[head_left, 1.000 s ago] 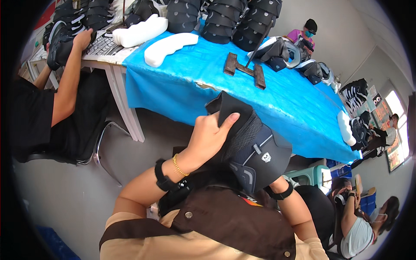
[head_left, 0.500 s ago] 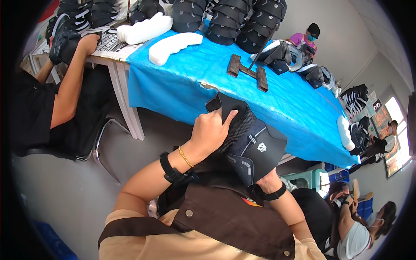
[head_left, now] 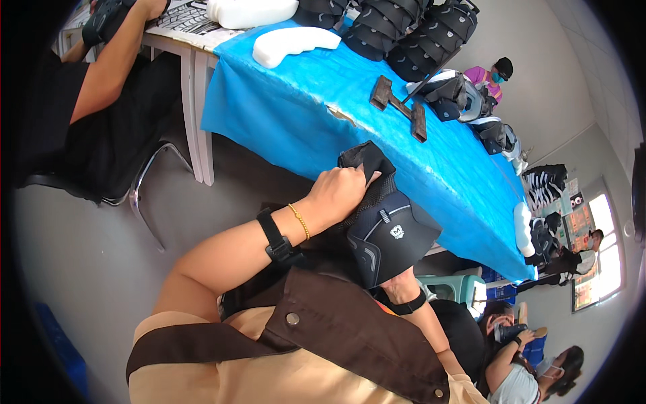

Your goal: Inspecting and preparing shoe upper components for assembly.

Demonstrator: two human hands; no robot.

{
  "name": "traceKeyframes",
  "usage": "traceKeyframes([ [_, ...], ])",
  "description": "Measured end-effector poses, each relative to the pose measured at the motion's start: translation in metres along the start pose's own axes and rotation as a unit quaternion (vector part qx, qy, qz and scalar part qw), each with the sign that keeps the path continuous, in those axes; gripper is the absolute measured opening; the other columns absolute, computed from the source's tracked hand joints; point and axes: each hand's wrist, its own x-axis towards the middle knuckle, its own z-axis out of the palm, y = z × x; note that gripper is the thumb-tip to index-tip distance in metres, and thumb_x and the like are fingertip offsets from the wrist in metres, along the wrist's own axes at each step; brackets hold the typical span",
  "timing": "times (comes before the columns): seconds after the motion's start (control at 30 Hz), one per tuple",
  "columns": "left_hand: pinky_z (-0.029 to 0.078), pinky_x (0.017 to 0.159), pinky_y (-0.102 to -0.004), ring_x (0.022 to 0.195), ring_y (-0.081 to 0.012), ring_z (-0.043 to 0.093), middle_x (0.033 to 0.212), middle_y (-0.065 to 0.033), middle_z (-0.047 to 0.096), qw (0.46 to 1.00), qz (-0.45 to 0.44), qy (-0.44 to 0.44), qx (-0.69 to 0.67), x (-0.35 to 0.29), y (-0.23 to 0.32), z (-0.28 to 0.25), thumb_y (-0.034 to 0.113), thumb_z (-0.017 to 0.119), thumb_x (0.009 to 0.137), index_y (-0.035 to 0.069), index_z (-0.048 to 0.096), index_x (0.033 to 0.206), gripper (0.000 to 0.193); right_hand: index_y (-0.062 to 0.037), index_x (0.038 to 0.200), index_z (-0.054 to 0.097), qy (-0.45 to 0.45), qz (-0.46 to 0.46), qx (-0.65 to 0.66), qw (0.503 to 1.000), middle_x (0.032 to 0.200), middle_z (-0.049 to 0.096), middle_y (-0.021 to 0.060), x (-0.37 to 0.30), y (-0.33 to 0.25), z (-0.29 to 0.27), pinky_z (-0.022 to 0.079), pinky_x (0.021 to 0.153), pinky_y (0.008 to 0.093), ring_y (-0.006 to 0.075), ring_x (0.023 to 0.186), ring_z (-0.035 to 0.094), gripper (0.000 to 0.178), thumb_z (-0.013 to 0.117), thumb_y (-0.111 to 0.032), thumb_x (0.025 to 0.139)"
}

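Observation:
A black shoe upper (head_left: 398, 237) with a mesh collar, grey trim lines and a small pale emblem is held in front of my chest, tilted. My left hand (head_left: 341, 193) is closed on its collar edge, thumb pressed against the folded dark lining. From below, my right hand (head_left: 402, 286) supports the other end of the upper; its fingers are hidden behind or inside the piece. Beyond my hands is a table with a blue cover (head_left: 282, 114), and a brown metal T-shaped stand (head_left: 398, 104) rests on it.
White foam shoe forms (head_left: 296, 46) and stacks of black uppers (head_left: 431, 40) sit on the table. A co-worker's arm (head_left: 111, 67) holds a dark piece at left, above a metal-legged chair (head_left: 151, 182). A green stool (head_left: 454, 289) and a masked co-worker (head_left: 531, 370) are at right.
The view has shifted, so the table and co-workers sit differently in the picture. My left hand stays on the collar, its thumb now more bent over the edge; my right hand remains under the upper.

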Motion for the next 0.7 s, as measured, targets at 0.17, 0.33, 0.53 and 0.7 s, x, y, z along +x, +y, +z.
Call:
traceKeyframes([
  [0.17,0.051,0.052,-0.0449,0.059,-0.0400,0.060,0.059,-0.0244,0.057,0.998,-0.042,-0.040,-0.036,0.000,-0.003,-0.001,0.038,0.046,0.095,-0.004,0.058,0.063,0.054,-0.0069,0.132,0.043,0.005,0.003,-0.021,1.000,0.130,0.051,0.0129,-0.004,0.001,0.001,0.043,0.099,0.0417,0.0285,0.116,0.052,0.055,0.032,-0.046,0.096],
  [0.33,0.052,0.061,-0.0388,0.064,-0.0331,0.065,0.063,-0.0212,0.062,0.980,-0.066,-0.149,-0.118,0.006,-0.016,-0.020,0.042,0.048,0.093,-0.007,0.062,0.073,0.055,-0.0072,0.138,0.036,-0.019,0.017,-0.023,0.999,0.135,0.046,0.0133,-0.009,-0.006,-0.002,0.041,0.101,0.0419,0.0284,0.121,0.048,0.056,0.032,-0.046,0.097],
  [0.53,0.047,0.085,-0.0271,0.102,-0.0127,0.057,0.114,-0.0098,0.060,0.767,-0.142,-0.342,-0.525,0.000,-0.045,-0.080,0.040,0.060,0.089,-0.004,0.054,0.120,0.054,-0.0077,0.137,0.036,0.021,-0.027,-0.257,0.966,0.134,0.046,0.0120,-0.016,-0.013,-0.004,0.040,0.101,0.0436,0.0285,0.121,0.048,0.053,0.035,-0.043,0.097],
  [0.7,0.044,0.096,-0.0326,0.114,-0.0189,0.054,0.127,-0.0109,0.054,0.596,-0.250,-0.316,-0.695,-0.008,-0.060,-0.080,0.043,0.048,0.094,0.000,0.047,0.130,0.056,-0.0040,0.139,0.031,-0.072,0.014,-0.121,0.990,0.136,0.043,0.0139,-0.018,-0.013,-0.006,0.042,0.100,0.0421,0.0266,0.121,0.048,0.053,0.035,-0.037,0.098],
])
